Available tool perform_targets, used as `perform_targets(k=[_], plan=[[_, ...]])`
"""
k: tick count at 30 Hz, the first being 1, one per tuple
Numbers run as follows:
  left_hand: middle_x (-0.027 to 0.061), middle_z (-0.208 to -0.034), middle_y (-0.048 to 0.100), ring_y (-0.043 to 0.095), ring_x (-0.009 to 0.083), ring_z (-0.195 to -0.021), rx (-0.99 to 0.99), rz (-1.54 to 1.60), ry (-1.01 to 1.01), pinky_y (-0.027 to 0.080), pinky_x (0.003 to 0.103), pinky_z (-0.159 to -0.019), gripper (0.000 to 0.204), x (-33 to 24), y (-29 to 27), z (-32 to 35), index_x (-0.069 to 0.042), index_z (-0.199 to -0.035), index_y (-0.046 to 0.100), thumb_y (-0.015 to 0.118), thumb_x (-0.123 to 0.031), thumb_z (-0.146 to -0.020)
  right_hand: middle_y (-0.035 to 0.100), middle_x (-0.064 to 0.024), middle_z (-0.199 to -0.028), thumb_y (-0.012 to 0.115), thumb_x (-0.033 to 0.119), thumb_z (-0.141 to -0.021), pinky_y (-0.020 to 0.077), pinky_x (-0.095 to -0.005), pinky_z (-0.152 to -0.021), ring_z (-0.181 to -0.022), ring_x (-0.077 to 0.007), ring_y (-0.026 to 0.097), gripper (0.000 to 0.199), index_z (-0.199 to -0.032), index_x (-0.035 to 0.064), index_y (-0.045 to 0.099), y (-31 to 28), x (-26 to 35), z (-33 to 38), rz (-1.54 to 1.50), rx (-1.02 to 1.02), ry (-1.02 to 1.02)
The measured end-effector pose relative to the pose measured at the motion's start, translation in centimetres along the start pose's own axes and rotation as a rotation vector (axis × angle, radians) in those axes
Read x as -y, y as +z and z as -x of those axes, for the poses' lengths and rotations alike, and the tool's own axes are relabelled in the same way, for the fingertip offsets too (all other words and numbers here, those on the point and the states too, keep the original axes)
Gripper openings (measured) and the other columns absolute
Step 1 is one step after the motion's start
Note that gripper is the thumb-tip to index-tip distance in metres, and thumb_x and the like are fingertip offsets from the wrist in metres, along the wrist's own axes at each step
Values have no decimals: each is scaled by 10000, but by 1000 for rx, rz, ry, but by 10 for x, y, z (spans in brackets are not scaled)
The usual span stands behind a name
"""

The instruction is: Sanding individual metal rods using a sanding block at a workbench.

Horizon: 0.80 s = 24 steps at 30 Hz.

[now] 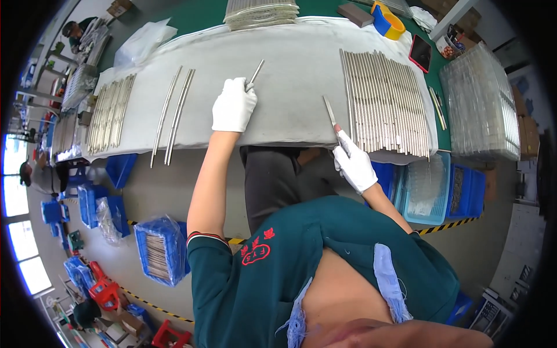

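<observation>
My left hand point(234, 105), in a white glove, is closed around a thin metal rod point(257, 71) above the cloth-covered table. The rod's upper end sticks out, slanting up to the right; my fist hides the rest. In my gloved right hand point(355, 165) is a slim knife point(329, 110), its blade pointing away from me, and a bare fingertip shows at its grip. The two hands are apart. Beside my right hand lies a wide row of metal rods point(384, 101). Left of my left hand are a few separate rods point(180, 116) and another bunch of rods point(110, 113).
Stacked clear trays point(261, 13) stand at the far edge, with a plastic bag point(145, 43) to their left. A brown block point(355, 15), a yellow-and-blue tape dispenser point(387, 21) and a phone point(420, 53) lie far right. More clear trays point(480, 104) rise at the right.
</observation>
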<state>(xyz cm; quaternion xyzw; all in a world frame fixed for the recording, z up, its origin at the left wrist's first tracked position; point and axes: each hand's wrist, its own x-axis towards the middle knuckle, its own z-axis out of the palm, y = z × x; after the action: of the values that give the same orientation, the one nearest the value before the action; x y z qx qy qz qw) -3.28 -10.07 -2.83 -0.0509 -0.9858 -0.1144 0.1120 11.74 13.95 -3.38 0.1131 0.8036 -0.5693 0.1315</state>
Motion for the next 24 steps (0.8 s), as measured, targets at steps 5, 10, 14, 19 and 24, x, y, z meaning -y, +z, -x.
perform_targets(k=[5,10,14,19,24], plan=[[137,-940,631,612,255,-818,133,756,-91,479,333,-713,232,-10,-9,50,-52,-1043,590,564,-200,-866,546,-47,-588,476,194,-901,465,-271,-586,-533,-126,551,510,-1396,187,352,-2,9,6,66,57,-26],[25,-745,601,492,85,-610,410,897,-204,420,222,-633,212,-25,-31,94,-9,-1002,610,505,-173,-919,572,-95,-565,474,245,-895,491,-358,-545,-487,-249,585,511,-1389,218,346,3,6,5,300,110,-94],[23,-624,542,460,77,-566,589,889,-311,396,234,-573,252,-26,-30,102,-12,-941,624,485,-222,-927,575,-142,-584,484,240,-886,458,-419,-483,-466,-321,552,565,-1414,221,283,5,-20,1,721,-11,-417],[0,-543,508,367,57,-491,745,1061,-367,292,217,-485,343,-18,-18,96,-47,-886,643,452,-327,-941,594,-122,-619,499,246,-879,457,-402,-468,-463,-302,555,497,-1361,197,386,1,-21,0,746,-48,-604],[-47,-506,362,306,54,-484,805,1137,-441,253,219,-476,333,-19,-22,93,-55,-877,656,480,-333,-930,592,-72,-594,506,248,-869,421,-365,-403,-420,-247,533,411,-1280,240,494,2,-7,11,794,33,-648]])
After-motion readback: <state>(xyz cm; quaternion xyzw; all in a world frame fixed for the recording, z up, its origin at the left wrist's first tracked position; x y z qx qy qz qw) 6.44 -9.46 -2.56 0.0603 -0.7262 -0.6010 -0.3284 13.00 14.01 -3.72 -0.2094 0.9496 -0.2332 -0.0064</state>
